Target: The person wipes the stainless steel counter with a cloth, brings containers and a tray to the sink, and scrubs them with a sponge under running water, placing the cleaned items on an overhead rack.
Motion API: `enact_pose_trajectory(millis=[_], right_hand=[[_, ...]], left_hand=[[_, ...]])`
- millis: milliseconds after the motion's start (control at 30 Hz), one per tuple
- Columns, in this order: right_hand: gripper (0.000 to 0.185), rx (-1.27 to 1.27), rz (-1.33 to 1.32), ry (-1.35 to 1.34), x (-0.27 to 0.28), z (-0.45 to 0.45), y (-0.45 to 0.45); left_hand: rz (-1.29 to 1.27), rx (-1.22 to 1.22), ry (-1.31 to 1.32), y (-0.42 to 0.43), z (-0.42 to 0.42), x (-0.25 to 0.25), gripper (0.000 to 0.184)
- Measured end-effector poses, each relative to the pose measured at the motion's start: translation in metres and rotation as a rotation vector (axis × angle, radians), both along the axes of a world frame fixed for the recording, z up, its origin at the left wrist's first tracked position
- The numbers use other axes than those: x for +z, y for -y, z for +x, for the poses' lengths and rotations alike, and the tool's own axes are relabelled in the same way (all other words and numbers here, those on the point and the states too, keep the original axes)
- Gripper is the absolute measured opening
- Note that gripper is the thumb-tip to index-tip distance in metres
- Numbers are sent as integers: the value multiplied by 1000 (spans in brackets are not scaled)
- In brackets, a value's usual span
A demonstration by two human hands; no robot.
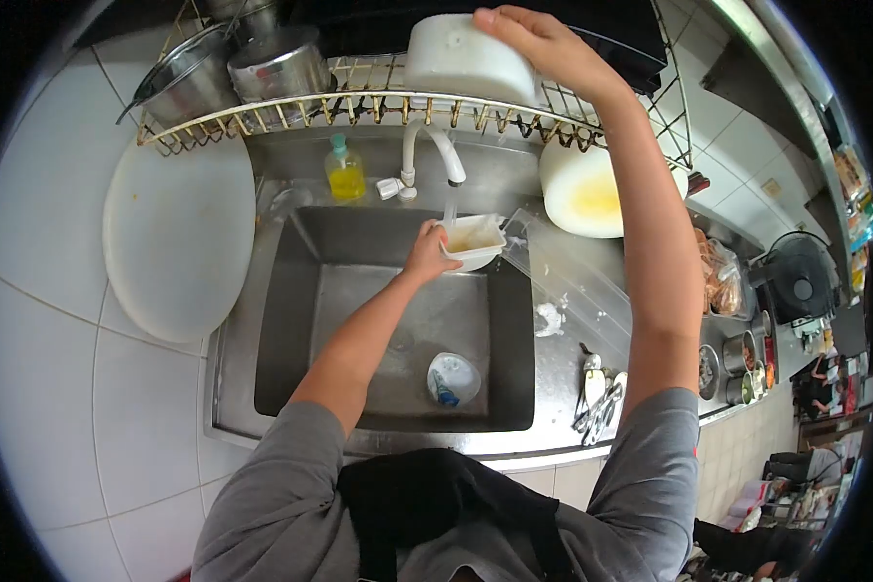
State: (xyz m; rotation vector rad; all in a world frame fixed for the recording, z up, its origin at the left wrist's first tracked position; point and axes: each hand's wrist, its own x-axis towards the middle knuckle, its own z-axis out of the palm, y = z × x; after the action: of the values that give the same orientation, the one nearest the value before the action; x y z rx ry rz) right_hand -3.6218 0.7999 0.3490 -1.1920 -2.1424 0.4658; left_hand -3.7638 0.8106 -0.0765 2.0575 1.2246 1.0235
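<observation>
Under the running faucet (444, 150), my left hand (425, 256) grips the left end of a small white plastic container (477, 256). Cloudy liquid shows inside it. My right hand (543, 44) is raised to the wire dish rack (378, 102), its fingers closed over the right edge of a large white tub (456, 60) there. Below, in the steel sink (359, 291), sits a small white bowl (466, 367) with a blue-and-white item (443, 390) in it, possibly a sponge or cloth.
Metal pots (276, 73) stand on the rack's left. A bottle of yellow liquid (344, 173) is beside the faucet. A large white oval tray (177, 242) leans at left. Cutlery (599, 398) and a clear plastic lid (572, 272) lie right of the sink.
</observation>
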Motion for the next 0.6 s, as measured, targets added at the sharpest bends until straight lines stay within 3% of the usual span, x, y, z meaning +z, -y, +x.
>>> enact_pose_trajectory(millis=[100,200,233,300,367,433,467,500,533,567,600], right_hand=[[56,-85,270,-154,-30,5,-35],[53,-316,190,120,-17,3,-12],[27,-564,300,406,-25,5,-17],[44,-690,199,403,-17,-12,15],[21,-664,1026,408,-47,-7,29],[22,-445,1206,136,-67,-14,54],[19,-351,952,32,-88,-30,82],[19,-120,873,-121,-116,-38,86],[19,-90,599,-94,-144,-47,96],[19,-145,278,42,-175,-51,93],[17,-185,115,-9,-212,-46,76]], left_hand=[[82,46,129,0,-4,-3,53],[-42,202,234,3,-5,-15,52],[-110,266,266,5,-5,-20,53],[-243,212,220,11,-7,-10,53],[-309,239,168,13,-8,-12,55],[-309,355,120,12,-9,-22,58],[-449,253,224,10,-9,-19,61],[-588,150,324,9,-13,-14,64],[-726,46,420,9,-18,-12,67],[-729,69,469,10,-17,-14,72],[-729,92,519,11,-17,-17,77]])
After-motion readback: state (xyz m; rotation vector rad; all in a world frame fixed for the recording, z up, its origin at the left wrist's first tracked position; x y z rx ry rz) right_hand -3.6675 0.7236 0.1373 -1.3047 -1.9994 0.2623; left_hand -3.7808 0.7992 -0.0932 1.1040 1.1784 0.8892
